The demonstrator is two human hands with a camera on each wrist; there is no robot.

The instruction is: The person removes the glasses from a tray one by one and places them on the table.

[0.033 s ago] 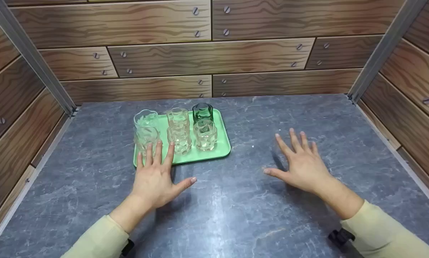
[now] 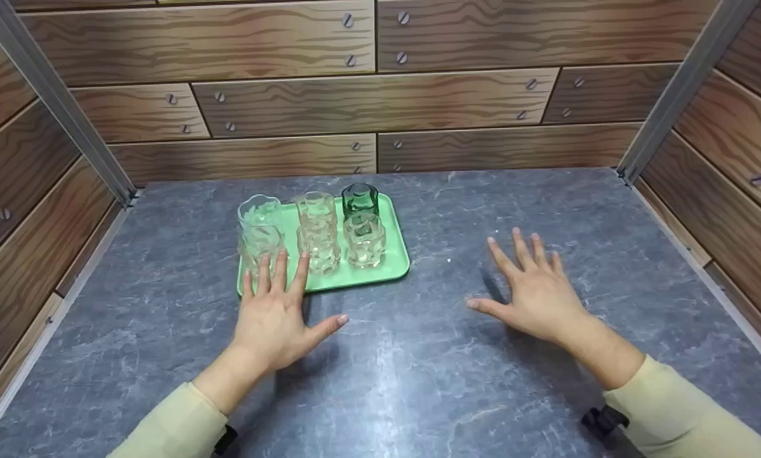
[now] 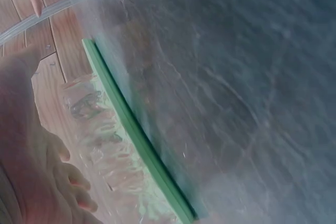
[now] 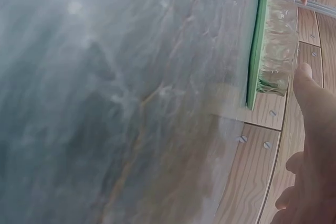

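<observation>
A light green tray stands left of centre on the table, bearing several drinking glasses in two rows. The back row has a clear glass, a faintly pink glass and a dark green glass. In front are a clear left glass, a middle glass and a right glass. My left hand spreads its fingers over the tray's front edge, holding nothing; in the left wrist view it appears above the tray. Well to the tray's right, my right hand is spread and holds nothing.
The grey marbled table has wood-patterned walls at the back and both sides. Metal posts rise at the back corners. A tiny white speck lies between the tray and my right hand.
</observation>
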